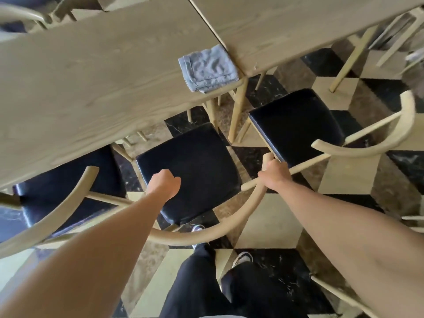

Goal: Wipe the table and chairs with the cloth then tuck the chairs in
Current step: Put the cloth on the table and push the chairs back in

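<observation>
A folded grey cloth [207, 67] lies on the near right corner of the light wooden table [91, 76]. Below it stands a chair with a black seat [190, 166] and a curved wooden back rail [231, 223], pulled out from the table. My right hand [275, 174] grips the right end of that rail. My left hand [164, 183] has its fingers curled at the rail's left end, over the seat's left side. The rail runs under my left forearm, so the grip itself is hidden.
A second wooden table [298, 26] butts against the first on the right. A similar chair [296, 125] stands out to the right and another [68, 180] sits partly under the table on the left. My legs and shoes [242, 258] stand on the checkered floor behind the middle chair.
</observation>
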Tool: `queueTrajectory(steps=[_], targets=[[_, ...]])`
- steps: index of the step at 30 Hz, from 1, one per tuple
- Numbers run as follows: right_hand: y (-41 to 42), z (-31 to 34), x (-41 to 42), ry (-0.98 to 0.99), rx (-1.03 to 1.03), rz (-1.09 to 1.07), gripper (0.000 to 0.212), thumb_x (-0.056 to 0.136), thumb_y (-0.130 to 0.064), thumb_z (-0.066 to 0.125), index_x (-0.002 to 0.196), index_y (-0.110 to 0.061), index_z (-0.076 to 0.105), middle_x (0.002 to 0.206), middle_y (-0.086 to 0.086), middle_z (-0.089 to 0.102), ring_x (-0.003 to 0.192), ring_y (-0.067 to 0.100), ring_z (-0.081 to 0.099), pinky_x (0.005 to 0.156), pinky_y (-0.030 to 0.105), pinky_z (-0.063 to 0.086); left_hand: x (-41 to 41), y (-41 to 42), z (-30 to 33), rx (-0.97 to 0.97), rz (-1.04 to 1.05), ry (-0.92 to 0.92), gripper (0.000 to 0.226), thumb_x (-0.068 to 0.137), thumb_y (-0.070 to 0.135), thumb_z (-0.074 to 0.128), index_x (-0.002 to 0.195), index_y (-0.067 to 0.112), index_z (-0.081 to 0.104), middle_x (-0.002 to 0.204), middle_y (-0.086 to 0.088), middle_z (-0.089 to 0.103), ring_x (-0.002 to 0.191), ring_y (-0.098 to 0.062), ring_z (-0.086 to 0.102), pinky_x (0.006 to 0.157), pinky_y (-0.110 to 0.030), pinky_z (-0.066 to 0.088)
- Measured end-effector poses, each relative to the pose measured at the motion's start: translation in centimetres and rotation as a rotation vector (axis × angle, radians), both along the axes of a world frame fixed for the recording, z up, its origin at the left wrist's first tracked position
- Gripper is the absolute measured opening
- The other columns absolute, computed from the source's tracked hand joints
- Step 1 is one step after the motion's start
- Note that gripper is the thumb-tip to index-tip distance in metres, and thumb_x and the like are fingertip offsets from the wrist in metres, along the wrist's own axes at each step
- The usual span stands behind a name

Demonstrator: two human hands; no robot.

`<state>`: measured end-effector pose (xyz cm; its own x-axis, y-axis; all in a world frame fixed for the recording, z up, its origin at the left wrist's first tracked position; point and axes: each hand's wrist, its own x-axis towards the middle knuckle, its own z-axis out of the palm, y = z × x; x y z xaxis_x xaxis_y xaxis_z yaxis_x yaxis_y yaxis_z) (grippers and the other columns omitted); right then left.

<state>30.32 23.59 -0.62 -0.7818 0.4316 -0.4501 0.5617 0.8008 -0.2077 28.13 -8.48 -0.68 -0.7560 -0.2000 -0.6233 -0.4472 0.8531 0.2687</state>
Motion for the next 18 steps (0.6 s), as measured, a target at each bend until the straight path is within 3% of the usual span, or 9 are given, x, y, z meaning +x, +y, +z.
queueTrajectory(steps=[6, 10, 13, 15, 18], targets=[[0.5, -1.6, 0.0, 0.142, -0.086, -0.146, 0.046, 0.088, -0.021, 0.076, 0.124, -0.007, 0.049, 0.116, 0.015, 0.064, 0.102, 0.032, 0.068, 0.074, 0.037, 0.055, 4.5, -1.2, -1.8, -0.095, 0.286, 0.0, 0.021, 0.082, 0.019, 0.053, 0.094, 0.005, 0.062, 0.081, -0.01, 0.063, 0.064, -0.026, 0.055, 0.059, -0.032, 0.042], [0.6, -1.2, -0.1, 0.123, -0.046, -0.005, 0.043, 0.092, -0.019, 0.071, 0.127, -0.004, 0.051, 0.125, 0.019, 0.059, 0.11, 0.036, 0.064, 0.079, 0.039, 0.053, 9.0, -0.1, -1.0, -0.206, 0.293, 0.064, 0.011, 0.083, 0.014, 0.057, 0.092, 0.01, 0.059, 0.087, -0.008, 0.061, 0.085, -0.032, 0.06, 0.078, -0.039, 0.052], [1.0, -0.9, 0.1, 0.134, -0.06, 0.073, 0.042, 0.09, -0.017, 0.073, 0.126, -0.007, 0.054, 0.124, 0.017, 0.062, 0.11, 0.036, 0.065, 0.074, 0.034, 0.05, 13.0, 1.3, -0.6, -0.281, 0.29, 0.086, 0.026, 0.083, 0.016, 0.065, 0.107, 0.009, 0.057, 0.107, -0.012, 0.056, 0.097, -0.034, 0.057, 0.083, -0.047, 0.055], [1.2, -0.8, 0.2, 0.121, -0.072, 0.08, 0.044, 0.09, -0.018, 0.073, 0.128, -0.008, 0.052, 0.126, 0.016, 0.061, 0.11, 0.035, 0.065, 0.077, 0.037, 0.053, 15.0, 2.3, -0.7, -0.251, 0.447, 0.1, 0.042, 0.083, 0.02, 0.07, 0.117, 0.009, 0.048, 0.12, -0.015, 0.051, 0.099, -0.035, 0.058, 0.084, -0.05, 0.056], [1.1, -1.2, 0.8, 0.036, -0.163, -0.021, 0.055, 0.092, -0.023, 0.071, 0.137, -0.01, 0.042, 0.13, 0.016, 0.059, 0.111, 0.035, 0.064, 0.078, 0.038, 0.052, 16.7, 2.9, -1.3, -0.149, 0.735, 0.119, 0.058, 0.088, 0.031, 0.065, 0.133, 0.01, 0.035, 0.12, -0.018, 0.057, 0.104, -0.037, 0.061, 0.09, -0.052, 0.054]])
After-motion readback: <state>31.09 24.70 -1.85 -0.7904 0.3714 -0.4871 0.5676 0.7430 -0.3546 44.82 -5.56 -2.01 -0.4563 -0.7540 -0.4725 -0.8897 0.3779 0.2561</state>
